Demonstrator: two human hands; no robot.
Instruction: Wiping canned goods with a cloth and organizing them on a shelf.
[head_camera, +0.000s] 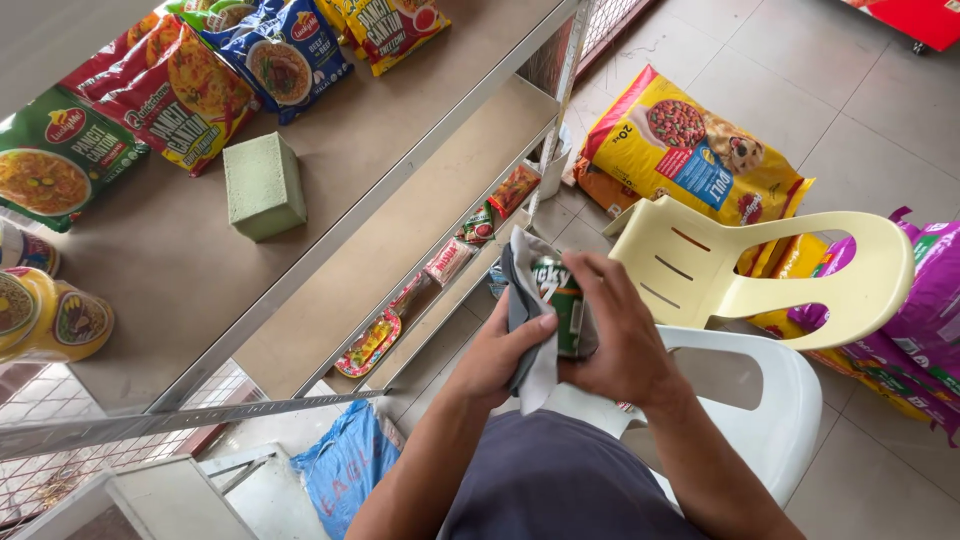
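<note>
My right hand (620, 335) grips a small green tin can (562, 305) in front of my chest. My left hand (505, 350) presses a grey and white cloth (528, 300) against the can's left side, with the cloth wrapped partly around it. Both hands are over the gap between a metal shelf unit (300, 290) and two plastic chairs. The can's lower end is hidden by my fingers.
The top shelf holds a green foam block (262, 187), several noodle packets (170, 95) and yellow cups (50, 315). Small sachets (440, 270) lie on a lower shelf. A cream chair (760, 265) sits stacked on a white chair (770, 400). Pet-food bags (690, 140) lie on the tiled floor.
</note>
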